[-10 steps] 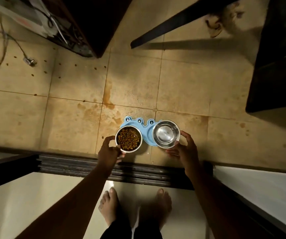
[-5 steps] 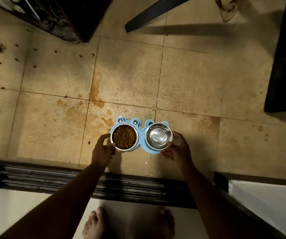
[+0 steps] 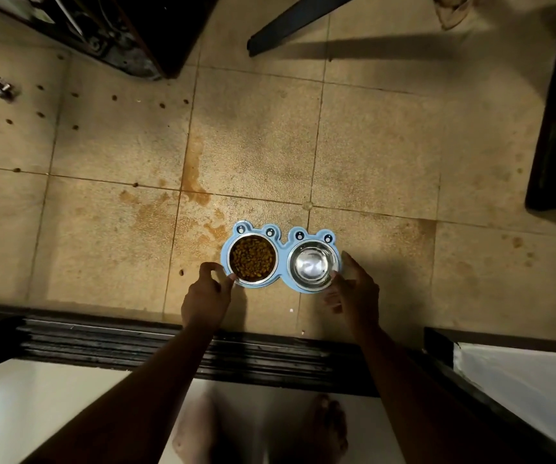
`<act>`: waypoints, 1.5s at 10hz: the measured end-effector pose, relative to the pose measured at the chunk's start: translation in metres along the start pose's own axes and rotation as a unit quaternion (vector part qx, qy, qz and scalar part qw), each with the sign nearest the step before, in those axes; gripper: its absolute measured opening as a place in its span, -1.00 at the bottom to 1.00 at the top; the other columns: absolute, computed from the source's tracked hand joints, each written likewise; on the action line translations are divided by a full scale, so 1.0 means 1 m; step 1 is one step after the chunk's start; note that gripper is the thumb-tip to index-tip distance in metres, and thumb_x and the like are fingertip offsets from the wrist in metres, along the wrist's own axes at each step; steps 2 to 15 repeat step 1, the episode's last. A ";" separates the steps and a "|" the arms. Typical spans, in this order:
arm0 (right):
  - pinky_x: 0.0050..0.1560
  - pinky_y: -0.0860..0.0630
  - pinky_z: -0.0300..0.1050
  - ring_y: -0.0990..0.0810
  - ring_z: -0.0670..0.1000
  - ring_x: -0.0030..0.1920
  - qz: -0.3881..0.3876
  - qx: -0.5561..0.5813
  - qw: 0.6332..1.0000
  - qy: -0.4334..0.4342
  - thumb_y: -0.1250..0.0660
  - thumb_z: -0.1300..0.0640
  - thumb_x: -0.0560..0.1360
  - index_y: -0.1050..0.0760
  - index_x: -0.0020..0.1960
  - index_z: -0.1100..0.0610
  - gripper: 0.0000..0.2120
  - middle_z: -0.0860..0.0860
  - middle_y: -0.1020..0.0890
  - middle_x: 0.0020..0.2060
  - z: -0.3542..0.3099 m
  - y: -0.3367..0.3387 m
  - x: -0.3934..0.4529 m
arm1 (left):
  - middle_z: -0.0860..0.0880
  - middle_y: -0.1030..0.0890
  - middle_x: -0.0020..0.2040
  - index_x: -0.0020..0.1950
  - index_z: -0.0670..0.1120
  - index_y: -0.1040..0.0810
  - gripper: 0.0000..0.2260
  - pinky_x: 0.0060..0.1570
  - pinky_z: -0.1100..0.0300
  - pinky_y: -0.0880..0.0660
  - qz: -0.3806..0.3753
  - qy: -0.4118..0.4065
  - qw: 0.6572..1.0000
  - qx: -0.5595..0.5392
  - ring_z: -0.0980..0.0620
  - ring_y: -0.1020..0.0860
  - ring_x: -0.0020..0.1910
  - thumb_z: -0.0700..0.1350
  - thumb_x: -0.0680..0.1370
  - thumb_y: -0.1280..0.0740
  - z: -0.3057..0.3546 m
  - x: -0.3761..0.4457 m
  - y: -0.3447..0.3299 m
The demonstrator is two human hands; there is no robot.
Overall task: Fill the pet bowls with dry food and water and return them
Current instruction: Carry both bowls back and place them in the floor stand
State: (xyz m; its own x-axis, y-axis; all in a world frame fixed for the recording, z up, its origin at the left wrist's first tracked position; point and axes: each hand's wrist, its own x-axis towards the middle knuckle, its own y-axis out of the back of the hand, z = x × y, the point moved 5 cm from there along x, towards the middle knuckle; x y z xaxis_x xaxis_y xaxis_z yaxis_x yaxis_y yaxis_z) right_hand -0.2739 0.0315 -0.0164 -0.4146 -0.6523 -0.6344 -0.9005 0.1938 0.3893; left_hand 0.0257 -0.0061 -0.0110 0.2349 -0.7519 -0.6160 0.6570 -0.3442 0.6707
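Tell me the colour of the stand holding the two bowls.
Light blue stand, with cartoon eyes, in the head view.

L hand (image 3: 204, 298) curled, R hand (image 3: 355, 293) open

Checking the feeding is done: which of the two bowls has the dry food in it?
The left bowl, by the left hand, is full of brown kibble. The right bowl shows only its shiny metal inside; water cannot be told.
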 end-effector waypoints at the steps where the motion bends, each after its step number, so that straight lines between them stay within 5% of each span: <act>1: -0.48 -0.59 -0.10 -0.68 0.08 -0.46 0.006 -0.073 0.997 0.036 -0.34 0.04 0.63 -0.44 0.47 -0.03 -0.59 0.08 -0.70 -0.39 -0.007 0.003 -0.005 | 0.04 -0.67 -0.28 0.21 0.06 -0.40 -0.66 -0.24 0.10 -0.50 -0.004 -0.066 0.996 0.062 -0.09 -0.66 -0.21 0.22 0.55 -0.28 0.015 -0.019 0.010; 15: -0.48 -0.59 -0.10 -0.68 0.08 -0.46 0.006 -0.073 0.997 0.036 -0.34 0.04 0.63 -0.44 0.47 -0.03 -0.59 0.08 -0.70 -0.39 -0.007 0.003 -0.005 | 0.04 -0.67 -0.28 0.21 0.06 -0.40 -0.66 -0.24 0.10 -0.50 -0.004 -0.066 0.996 0.062 -0.09 -0.66 -0.21 0.22 0.55 -0.28 0.015 -0.019 0.010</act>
